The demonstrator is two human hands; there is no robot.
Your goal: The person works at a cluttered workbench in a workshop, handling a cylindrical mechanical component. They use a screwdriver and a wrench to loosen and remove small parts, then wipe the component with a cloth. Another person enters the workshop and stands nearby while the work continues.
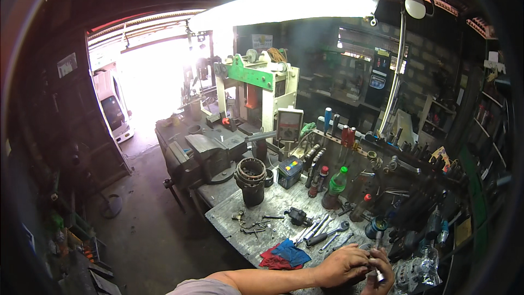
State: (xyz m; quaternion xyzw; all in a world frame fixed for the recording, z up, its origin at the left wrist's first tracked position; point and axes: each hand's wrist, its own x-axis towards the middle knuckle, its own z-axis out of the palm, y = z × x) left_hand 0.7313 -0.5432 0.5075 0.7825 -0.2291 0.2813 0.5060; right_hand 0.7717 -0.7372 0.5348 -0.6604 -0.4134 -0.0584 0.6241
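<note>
Wall poster [262, 41], blue label [377, 81] on dark panel [375, 99], lettering unreadable

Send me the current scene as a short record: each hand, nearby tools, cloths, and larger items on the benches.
Right hand: fingers curled around a shiny metal piece, exact kind unclear
Left hand: up against the right hand; its grip is hidden
Nearby tool: dark-handled wrench, lying on the metal-topped bench
Cloths: blue cloth beside red cloth
Larger items: upright dark cylindrical housing; bench vise
</note>
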